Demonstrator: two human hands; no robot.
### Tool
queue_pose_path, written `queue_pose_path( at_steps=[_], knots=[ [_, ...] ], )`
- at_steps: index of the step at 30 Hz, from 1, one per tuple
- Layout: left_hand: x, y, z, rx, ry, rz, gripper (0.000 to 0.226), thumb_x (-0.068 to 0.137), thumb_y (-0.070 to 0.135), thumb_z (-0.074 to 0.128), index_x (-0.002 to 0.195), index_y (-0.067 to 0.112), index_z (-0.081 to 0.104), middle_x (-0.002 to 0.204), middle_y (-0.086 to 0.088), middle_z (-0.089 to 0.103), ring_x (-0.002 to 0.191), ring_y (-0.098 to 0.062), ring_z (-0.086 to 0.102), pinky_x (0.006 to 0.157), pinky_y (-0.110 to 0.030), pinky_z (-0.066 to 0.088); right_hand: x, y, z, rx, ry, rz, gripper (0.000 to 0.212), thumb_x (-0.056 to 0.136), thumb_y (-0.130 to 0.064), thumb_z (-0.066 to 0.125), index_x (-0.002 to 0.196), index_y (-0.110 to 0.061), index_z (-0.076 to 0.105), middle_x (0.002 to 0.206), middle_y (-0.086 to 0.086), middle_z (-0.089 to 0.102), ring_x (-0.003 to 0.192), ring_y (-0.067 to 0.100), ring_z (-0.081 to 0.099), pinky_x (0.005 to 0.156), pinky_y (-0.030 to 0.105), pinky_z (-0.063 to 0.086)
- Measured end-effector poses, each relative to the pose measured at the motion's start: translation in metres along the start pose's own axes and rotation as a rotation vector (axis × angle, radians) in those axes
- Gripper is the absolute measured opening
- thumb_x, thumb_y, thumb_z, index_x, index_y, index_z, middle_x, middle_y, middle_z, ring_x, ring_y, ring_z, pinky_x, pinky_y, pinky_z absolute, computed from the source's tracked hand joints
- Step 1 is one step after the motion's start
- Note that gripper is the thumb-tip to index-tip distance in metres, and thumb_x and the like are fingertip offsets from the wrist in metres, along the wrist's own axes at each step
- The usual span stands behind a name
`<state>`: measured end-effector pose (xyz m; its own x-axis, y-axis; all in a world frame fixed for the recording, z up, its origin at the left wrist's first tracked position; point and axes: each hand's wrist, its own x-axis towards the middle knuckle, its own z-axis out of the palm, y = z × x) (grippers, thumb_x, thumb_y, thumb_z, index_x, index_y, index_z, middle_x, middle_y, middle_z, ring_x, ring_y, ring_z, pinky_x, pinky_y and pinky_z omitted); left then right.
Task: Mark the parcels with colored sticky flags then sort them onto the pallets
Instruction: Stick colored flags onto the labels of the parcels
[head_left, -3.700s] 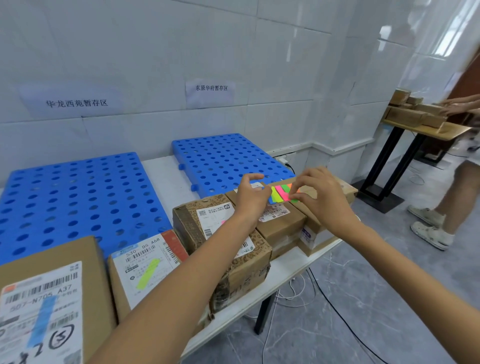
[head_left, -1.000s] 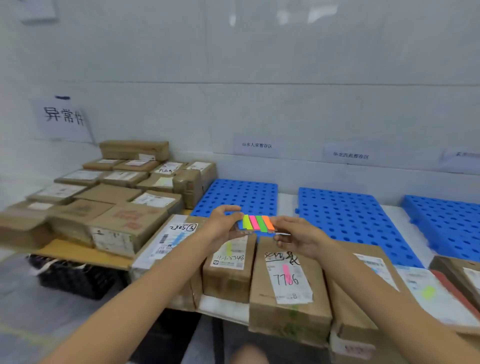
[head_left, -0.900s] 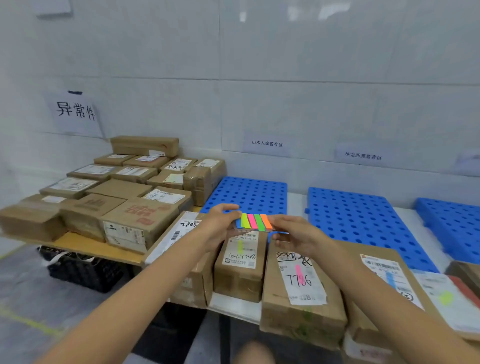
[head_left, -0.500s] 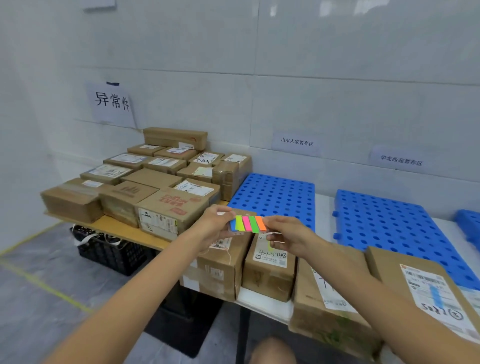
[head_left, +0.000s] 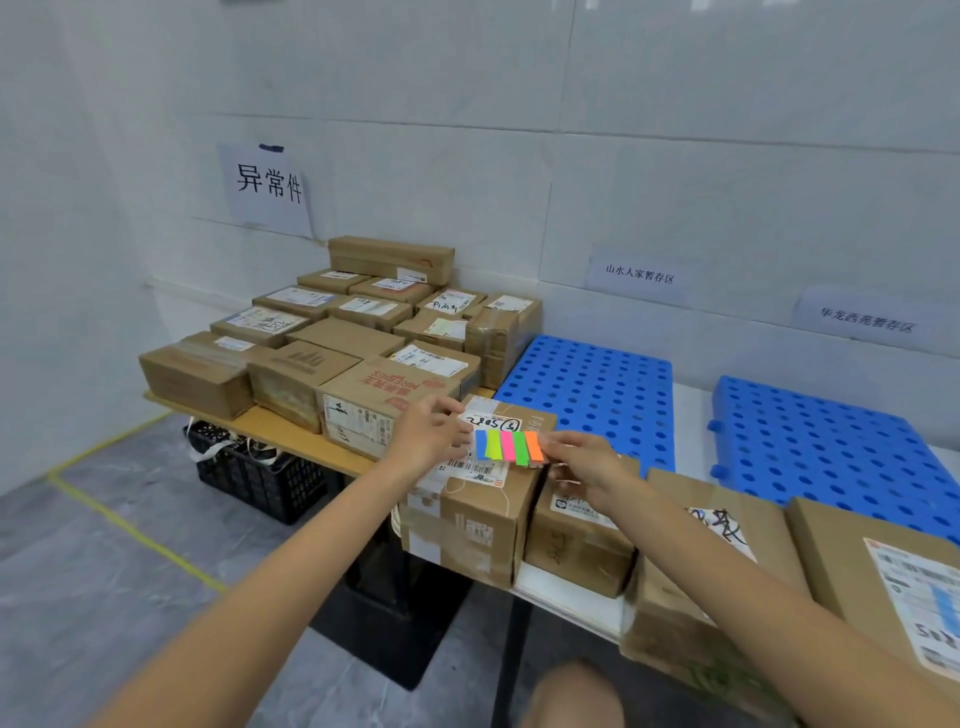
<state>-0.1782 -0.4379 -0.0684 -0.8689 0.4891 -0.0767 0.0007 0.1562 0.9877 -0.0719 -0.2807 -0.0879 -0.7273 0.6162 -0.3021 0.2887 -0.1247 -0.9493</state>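
A pad of coloured sticky flags (head_left: 509, 447), blue, green, pink and orange, is held between both hands above a brown parcel (head_left: 483, 499) with a white label. My left hand (head_left: 428, 434) pinches the pad's blue end. My right hand (head_left: 582, 462) pinches its orange end. A row of further parcels (head_left: 722, 551) lies along the white table's front edge to the right. Behind them lie two blue perforated pallets, one in the middle (head_left: 592, 389), one at the right (head_left: 831, 447).
A wooden table (head_left: 280, 431) at the left carries a stack of several brown parcels (head_left: 353, 343). A black crate (head_left: 260, 478) stands under it. Paper signs (head_left: 267, 189) hang on the tiled wall. Yellow tape (head_left: 130, 525) marks the grey floor.
My view has swung left from the right-hand pallets to the leftmost parcels and the stacked table. Both hands kept the flag pad and now hover over the leftmost front parcel.
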Motion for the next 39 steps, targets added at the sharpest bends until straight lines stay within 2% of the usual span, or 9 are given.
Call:
queue_pose_path(
  at_steps=[9, 13, 18, 23, 27, 29, 32, 34, 39],
  knots=[
    [-0.004, -0.01, -0.012, -0.003, 0.011, 0.011, 0.015, 0.092, -0.002, 0.049, 0.098, 0.009, 0.057, 0.097, -0.013, 0.068, 0.092, -0.021, 0.068, 0.072, -0.029, 0.058, 0.005, 0.005, 0.009, -0.095, 0.092, -0.084, 0.003, 0.088, -0.015, 0.064, 0.085, -0.014, 0.062, 0.066, 0.007, 0.05, 0.048, 0.012, 0.038, 0.04, 0.022, 0.029],
    [-0.003, -0.012, -0.013, -0.059, 0.013, -0.005, 0.015, 0.092, -0.003, 0.049, 0.102, 0.004, 0.057, 0.098, -0.016, 0.068, 0.09, -0.022, 0.068, 0.066, -0.026, 0.058, 0.009, 0.005, 0.016, -0.229, 0.186, -0.228, 0.015, 0.083, -0.018, 0.068, 0.072, -0.02, 0.059, 0.08, 0.002, 0.054, 0.065, 0.011, 0.046, 0.051, 0.023, 0.035],
    [-0.001, -0.014, -0.016, -0.12, 0.043, 0.041, 0.016, 0.092, -0.003, 0.049, 0.097, 0.008, 0.059, 0.097, -0.013, 0.07, 0.087, -0.019, 0.07, 0.065, -0.025, 0.059, 0.003, 0.005, 0.016, -0.288, 0.193, -0.334, 0.005, 0.085, -0.017, 0.066, 0.083, -0.014, 0.062, 0.075, -0.005, 0.054, 0.077, 0.011, 0.053, 0.055, 0.02, 0.037],
    [0.003, -0.014, -0.03, -0.204, 0.284, 0.192, 0.015, 0.094, -0.002, 0.046, 0.096, 0.006, 0.059, 0.095, -0.012, 0.067, 0.086, -0.024, 0.069, 0.065, -0.026, 0.059, 0.006, -0.009, 0.024, -0.409, 0.248, -0.472, 0.007, 0.09, -0.018, 0.057, 0.091, -0.014, 0.062, 0.083, -0.002, 0.056, 0.074, 0.005, 0.048, 0.056, 0.016, 0.037],
    [0.02, -0.024, -0.051, -0.129, 0.514, 0.286, 0.026, 0.089, -0.008, 0.047, 0.099, 0.014, 0.056, 0.103, -0.002, 0.062, 0.101, -0.019, 0.061, 0.082, -0.03, 0.053, 0.024, -0.041, 0.05, -0.468, 0.13, -0.621, 0.011, 0.091, -0.016, 0.054, 0.096, -0.013, 0.064, 0.091, 0.001, 0.062, 0.083, 0.009, 0.053, 0.064, 0.013, 0.039],
    [0.029, -0.031, -0.056, -0.019, 0.636, 0.262, 0.03, 0.088, -0.006, 0.05, 0.111, 0.014, 0.052, 0.115, -0.001, 0.055, 0.111, -0.016, 0.053, 0.086, -0.025, 0.046, 0.04, -0.054, 0.067, -0.549, 0.026, -0.605, 0.017, 0.092, -0.018, 0.053, 0.104, -0.011, 0.063, 0.102, 0.005, 0.063, 0.09, 0.012, 0.055, 0.066, 0.015, 0.042],
    [0.047, -0.047, -0.058, 0.002, 0.699, 0.085, 0.042, 0.088, 0.005, 0.058, 0.127, 0.01, 0.045, 0.133, -0.009, 0.041, 0.12, -0.023, 0.046, 0.098, -0.037, 0.045, 0.066, -0.065, 0.091, -0.706, -0.092, -0.523, 0.034, 0.093, -0.026, 0.053, 0.122, -0.009, 0.055, 0.12, 0.01, 0.058, 0.106, 0.02, 0.054, 0.084, 0.026, 0.044],
    [0.054, -0.054, -0.055, -0.037, 0.662, -0.06, 0.047, 0.088, 0.013, 0.058, 0.132, 0.006, 0.042, 0.136, -0.014, 0.039, 0.119, -0.03, 0.047, 0.099, -0.043, 0.044, 0.079, -0.067, 0.103, -0.77, -0.148, -0.465, 0.046, 0.092, -0.031, 0.054, 0.13, -0.006, 0.047, 0.129, 0.011, 0.052, 0.114, 0.023, 0.05, 0.09, 0.029, 0.041],
    [0.066, -0.061, -0.045, -0.177, 0.488, -0.16, 0.052, 0.095, 0.02, 0.043, 0.143, 0.007, 0.027, 0.144, -0.006, 0.039, 0.128, -0.028, 0.042, 0.103, -0.035, 0.038, 0.092, -0.061, 0.123, -0.86, -0.182, -0.513, 0.046, 0.093, -0.025, 0.055, 0.13, 0.0, 0.047, 0.131, 0.013, 0.053, 0.118, 0.024, 0.05, 0.091, 0.026, 0.039]
  ],
)
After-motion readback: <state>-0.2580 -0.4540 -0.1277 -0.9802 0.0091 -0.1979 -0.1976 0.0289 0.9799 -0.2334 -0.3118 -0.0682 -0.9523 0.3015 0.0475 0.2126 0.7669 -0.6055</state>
